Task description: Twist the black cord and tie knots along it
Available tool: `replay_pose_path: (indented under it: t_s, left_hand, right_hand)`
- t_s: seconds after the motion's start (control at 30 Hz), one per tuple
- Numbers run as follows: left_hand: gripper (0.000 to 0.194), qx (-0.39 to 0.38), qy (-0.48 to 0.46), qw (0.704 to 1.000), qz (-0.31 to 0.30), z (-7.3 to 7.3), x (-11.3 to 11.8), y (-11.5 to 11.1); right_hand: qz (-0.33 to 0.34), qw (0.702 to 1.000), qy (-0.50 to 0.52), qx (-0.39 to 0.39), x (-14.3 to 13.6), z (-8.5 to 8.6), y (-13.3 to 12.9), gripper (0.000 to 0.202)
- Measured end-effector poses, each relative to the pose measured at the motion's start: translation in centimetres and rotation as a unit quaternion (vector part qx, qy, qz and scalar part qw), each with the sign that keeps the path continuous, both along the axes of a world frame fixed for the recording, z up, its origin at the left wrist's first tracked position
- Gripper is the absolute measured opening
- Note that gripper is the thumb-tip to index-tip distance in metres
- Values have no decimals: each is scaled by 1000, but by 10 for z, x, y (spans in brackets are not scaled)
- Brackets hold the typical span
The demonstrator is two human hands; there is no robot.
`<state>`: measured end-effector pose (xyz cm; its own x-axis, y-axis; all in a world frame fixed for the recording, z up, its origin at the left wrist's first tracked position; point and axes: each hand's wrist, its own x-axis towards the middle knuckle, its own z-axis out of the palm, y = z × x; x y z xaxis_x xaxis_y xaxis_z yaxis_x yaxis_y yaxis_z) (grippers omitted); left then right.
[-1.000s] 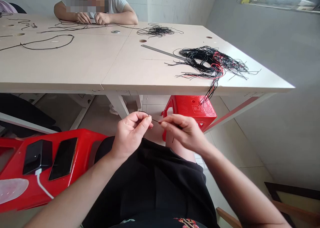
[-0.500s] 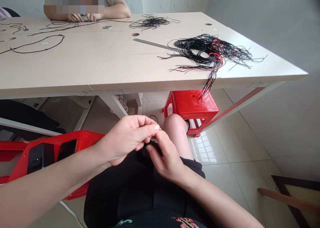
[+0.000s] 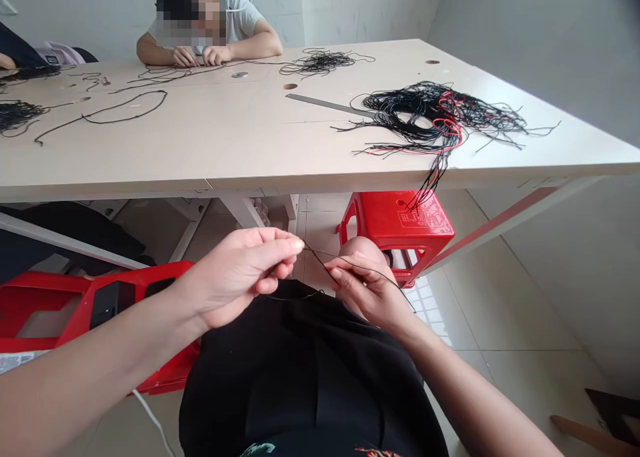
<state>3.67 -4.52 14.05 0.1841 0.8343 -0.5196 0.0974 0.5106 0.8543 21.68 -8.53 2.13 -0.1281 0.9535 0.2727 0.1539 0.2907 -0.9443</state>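
Your left hand and right hand each pinch the thin black cord between thumb and fingers, a short span bridging them above your lap. Expect it light, limp, perhaps slippery; hold near the span's ends.

Pale table, metal ruler lying on it, red stool below, light-shirted person at far side
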Motion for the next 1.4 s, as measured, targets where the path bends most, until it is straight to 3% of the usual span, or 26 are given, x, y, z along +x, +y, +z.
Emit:
replay_pose_path:
  t_s: [0.1, 0.17, 0.23, 0.33, 0.4, 0.5, 0.6, 0.67, 0.73, 0.8, 0.87, 0.97, 1.07, 1.27, 1.4]
  left_hand:
    - [19, 14, -10, 999, 38, -3, -2, 7]
    - [20, 12, -8, 999, 42, -6, 0, 7]
    - [21, 11, -4, 1000, 26, -9, 2, 5]
    - [21, 12, 2, 1000, -14, -12, 4, -1]
    - [21, 11, 9, 999, -33, -12, 3, -5]
    - [22, 21, 24, 999, -41, -8, 3, -8]
    - [21, 27, 43, 998, -44, -4, 5, -10]
    - [20, 29, 52, 997, -50, -3, 6, -10]
    - [20, 33, 57, 997, -48, -4, 6, -8]
    - [21, 36, 58, 997, -33, -7, 5, -4]
    - [21, 39, 53, 998, -8, -12, 4, 1]
    - [19, 45, 44, 998, 24, -21, 4, 9]
    - [17, 50, 45, 997, 24, -29, 5, 12]
    - [15, 78, 57, 995, -16, -36, 9, 7]
    - [17, 75, 47, 995, -35, -36, 12, 2]
  right_hand:
    - [131, 977, 85, -147, 5, -5, -14, 31]
    - [202, 954, 143, -169, 2, -8, -20, 41]
    - [204, 959, 134, -145, -8, -11, -21, 55]
    - [103, 993, 18, -63, -29, -18, -18, 79]
    - [-7, 999, -49, 21, -41, -20, -14, 82]
    - [-175, 969, -96, 142, -49, -13, -12, 75]
    - [-231, 934, -149, 226, -45, 4, -8, 75]
    - [-195, 946, -144, 214, -40, 14, -4, 71]
    - [-133, 980, -59, 133, -36, 16, 0, 47]
    - [-86, 995, 51, 28, -33, 11, 0, 26]
    - [-84, 992, 87, -28, -31, 3, -5, 25]
    - [-122, 991, -23, 53, -29, -3, -18, 15]
    - [-108, 972, -133, 160, -28, 5, -26, 12]
    - [-55, 962, -191, 188, -21, 37, -13, 8]
    - [-28, 963, -185, 194, -12, 48, 1, 7]
